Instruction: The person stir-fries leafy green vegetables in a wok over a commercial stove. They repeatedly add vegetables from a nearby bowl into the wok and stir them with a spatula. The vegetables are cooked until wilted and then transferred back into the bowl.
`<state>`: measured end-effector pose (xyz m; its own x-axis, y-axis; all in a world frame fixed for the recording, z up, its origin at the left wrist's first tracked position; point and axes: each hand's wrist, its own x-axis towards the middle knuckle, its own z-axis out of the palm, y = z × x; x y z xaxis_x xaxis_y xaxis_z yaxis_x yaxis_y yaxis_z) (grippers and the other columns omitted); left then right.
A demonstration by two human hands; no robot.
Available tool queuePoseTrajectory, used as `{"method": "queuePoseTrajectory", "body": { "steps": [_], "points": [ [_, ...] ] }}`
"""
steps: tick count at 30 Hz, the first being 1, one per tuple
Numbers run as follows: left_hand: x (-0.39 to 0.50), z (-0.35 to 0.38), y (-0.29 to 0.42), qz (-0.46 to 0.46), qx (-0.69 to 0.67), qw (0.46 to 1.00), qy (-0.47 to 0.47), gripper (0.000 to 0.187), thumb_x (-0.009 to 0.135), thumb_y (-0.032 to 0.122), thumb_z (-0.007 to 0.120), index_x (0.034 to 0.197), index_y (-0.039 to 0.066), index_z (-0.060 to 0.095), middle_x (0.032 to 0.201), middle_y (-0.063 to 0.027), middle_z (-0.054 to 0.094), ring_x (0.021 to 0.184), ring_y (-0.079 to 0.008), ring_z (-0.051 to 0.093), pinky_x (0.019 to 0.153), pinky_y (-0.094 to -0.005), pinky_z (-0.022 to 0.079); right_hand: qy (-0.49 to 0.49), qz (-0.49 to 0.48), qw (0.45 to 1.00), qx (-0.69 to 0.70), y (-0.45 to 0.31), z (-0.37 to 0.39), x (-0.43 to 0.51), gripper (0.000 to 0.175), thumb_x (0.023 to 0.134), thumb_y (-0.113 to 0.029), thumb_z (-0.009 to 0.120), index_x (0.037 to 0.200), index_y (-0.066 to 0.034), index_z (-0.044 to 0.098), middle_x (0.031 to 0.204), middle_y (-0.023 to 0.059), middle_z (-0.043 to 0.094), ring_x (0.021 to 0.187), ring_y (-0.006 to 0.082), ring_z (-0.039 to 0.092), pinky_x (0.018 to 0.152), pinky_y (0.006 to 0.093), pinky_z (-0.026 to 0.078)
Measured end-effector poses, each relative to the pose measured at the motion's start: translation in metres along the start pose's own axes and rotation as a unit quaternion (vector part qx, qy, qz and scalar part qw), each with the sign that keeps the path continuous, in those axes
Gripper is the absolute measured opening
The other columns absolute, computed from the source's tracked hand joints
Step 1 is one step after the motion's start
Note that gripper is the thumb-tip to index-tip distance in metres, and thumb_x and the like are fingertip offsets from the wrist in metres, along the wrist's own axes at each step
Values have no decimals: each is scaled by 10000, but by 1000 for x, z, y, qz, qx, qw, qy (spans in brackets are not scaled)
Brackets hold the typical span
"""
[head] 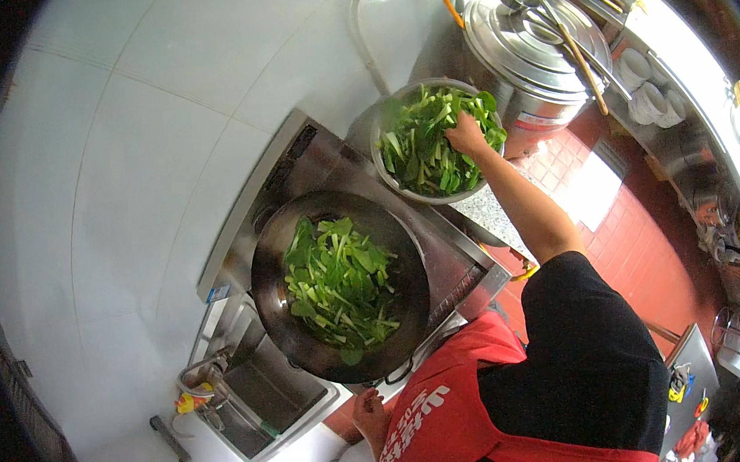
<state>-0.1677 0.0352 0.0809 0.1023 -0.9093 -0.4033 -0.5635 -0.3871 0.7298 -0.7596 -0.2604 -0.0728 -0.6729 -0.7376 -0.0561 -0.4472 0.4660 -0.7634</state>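
Cut leafy greens [341,280] lie in a dark metal wok [409,307] on the stove. Beyond it, to the upper right, stands a large round basin [406,195] heaped with more cut greens [428,140]. My right hand [466,135] reaches into this heap at its right side; the fingertips are among the leaves, and whether they grip any cannot be told. Near the wok's lower rim and its loop handle [401,372], my left hand [370,410] hangs beside the red apron [426,417], fingers partly curled, with nothing visible in it.
A lidded steel stockpot [528,78] stands beyond the basin, with long-handled tools [576,54] across its lid. A stainless sink [278,384] lies left of the wok. Stacked bowls [645,91] sit on a shelf at right. A tiled wall [139,152] rises behind the stove.
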Motion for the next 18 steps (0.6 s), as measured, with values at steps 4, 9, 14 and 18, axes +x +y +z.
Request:
{"method": "queuePoseTrajectory", "body": {
  "steps": [4,9,14,18],
  "points": [
    [6,2,13,13,32,999,2,183,899,52,555,1031,-28,654,937,-117,695,821,-210,702,742,-321,552,27,-41,994,-98,-20,-2,-19,742,744,-128,667,1426,-125,375,1424,241,408,1315,435,400,1019,552,411],
    [7,6,24,2,67,998,-13,189,891,40,547,1031,-31,653,935,-119,696,818,-212,701,741,-322,552,-112,-105,953,-261,-33,4,-44,780,818,-350,713,1497,-332,329,1546,196,266,1424,409,257,1105,602,278],
    [3,4,22,1,63,998,-14,180,890,30,559,1032,-31,652,934,-124,692,813,-215,695,744,-322,551,-122,-52,958,-254,-1,-18,-29,795,805,-551,688,1486,-273,385,1551,206,270,1420,421,258,1097,594,272],
    [-1,2,11,-3,31,999,-8,178,884,14,567,1035,-29,650,938,-129,688,814,-217,694,742,-325,550,-140,-22,965,-220,-9,-22,-24,806,785,-510,714,1472,-226,404,1539,215,289,1411,430,273,1082,606,282]
  ]
}}
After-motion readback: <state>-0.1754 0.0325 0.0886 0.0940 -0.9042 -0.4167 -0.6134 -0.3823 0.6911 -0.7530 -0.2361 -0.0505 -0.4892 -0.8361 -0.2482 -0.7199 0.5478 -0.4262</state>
